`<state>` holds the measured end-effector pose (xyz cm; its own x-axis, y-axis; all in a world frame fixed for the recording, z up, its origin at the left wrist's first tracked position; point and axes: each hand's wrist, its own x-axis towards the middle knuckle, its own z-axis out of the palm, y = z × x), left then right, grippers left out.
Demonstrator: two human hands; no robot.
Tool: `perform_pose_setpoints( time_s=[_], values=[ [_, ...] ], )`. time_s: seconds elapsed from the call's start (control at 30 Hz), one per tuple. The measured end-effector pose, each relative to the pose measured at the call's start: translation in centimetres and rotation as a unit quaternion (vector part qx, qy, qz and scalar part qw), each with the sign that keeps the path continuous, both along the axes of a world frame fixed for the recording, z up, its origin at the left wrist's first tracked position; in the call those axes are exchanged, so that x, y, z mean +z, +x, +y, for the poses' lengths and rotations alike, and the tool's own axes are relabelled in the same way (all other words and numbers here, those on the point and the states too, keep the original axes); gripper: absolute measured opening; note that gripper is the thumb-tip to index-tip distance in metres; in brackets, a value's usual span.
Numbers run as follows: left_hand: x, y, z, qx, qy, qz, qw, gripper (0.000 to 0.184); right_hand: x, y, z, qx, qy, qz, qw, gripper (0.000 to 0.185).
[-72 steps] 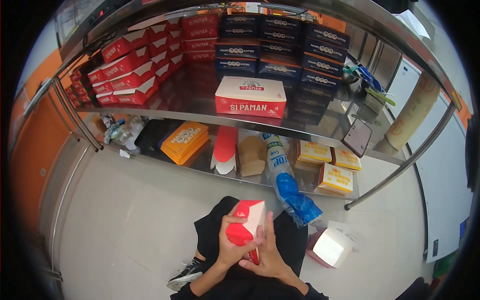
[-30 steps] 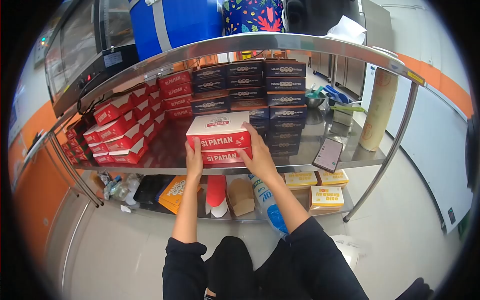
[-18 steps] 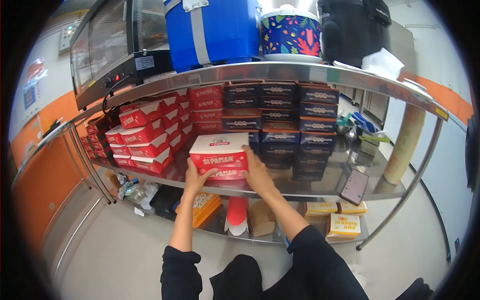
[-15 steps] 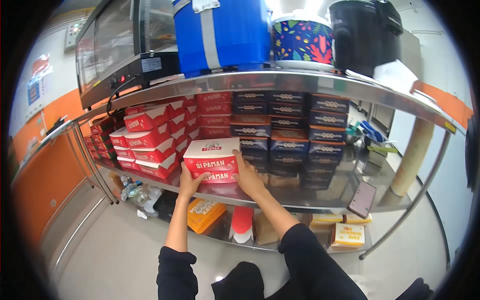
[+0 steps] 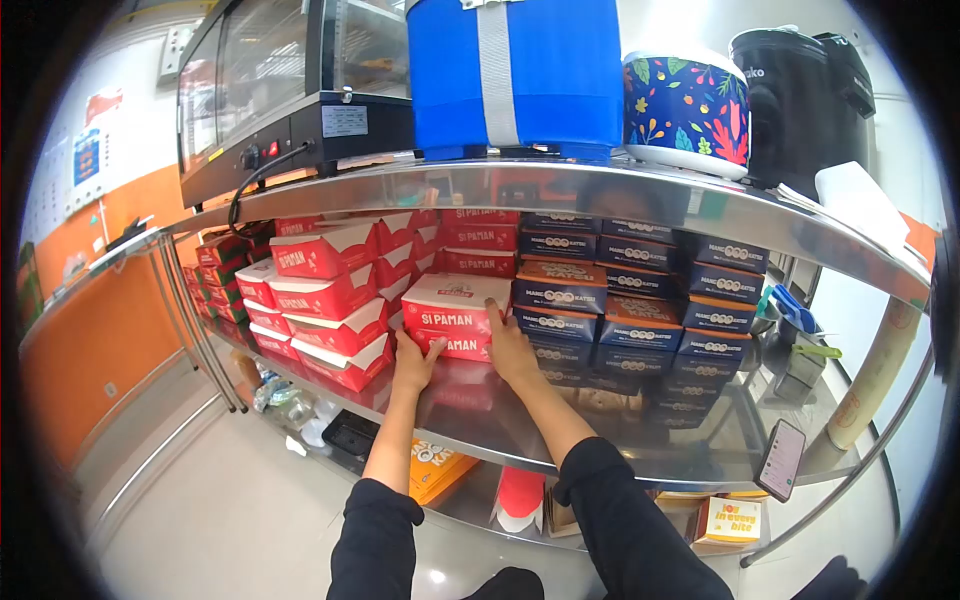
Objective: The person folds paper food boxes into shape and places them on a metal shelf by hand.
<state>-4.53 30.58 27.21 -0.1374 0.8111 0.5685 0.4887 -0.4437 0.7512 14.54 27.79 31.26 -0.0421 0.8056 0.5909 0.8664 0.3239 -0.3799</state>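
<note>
Gripping two stacked red boxes (image 5: 448, 320), both hands (image 5: 413, 366) reach over the shelf (image 5: 472, 418).

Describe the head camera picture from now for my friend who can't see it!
A person's two hands grip two stacked red-and-white boxes on a metal shelf. More red boxes are piled to the left, dark blue boxes to the right.

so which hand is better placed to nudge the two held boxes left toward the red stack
Likely the right hand: it is against the right side of the two boxes, so it could push left. The left hand is at their lower left corner, nearer the red stack.
</note>
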Motion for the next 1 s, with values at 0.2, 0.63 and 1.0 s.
perform_pose_setpoints(
  time_s=[0.2,0.63,1.0],
  values=[
    [-1.5,-0.4,1.4,0.068,0.08,0.043,0.994,0.069,-0.3,-0.7,4.6,-0.033,-0.029,-0.011,0.999,0.067],
    [-0.4,-0.3,-0.2,0.022,-0.012,0.041,0.999,0.077,-0.6,-0.9,10.4,-0.106,0.013,-0.084,0.991,0.068],
    [-0.8,-0.6,0.2,0.037,0.007,0.08,0.996,0.078,-2.2,0.1,14.5,-0.042,0.025,-0.014,0.999,0.091]
  ],
)
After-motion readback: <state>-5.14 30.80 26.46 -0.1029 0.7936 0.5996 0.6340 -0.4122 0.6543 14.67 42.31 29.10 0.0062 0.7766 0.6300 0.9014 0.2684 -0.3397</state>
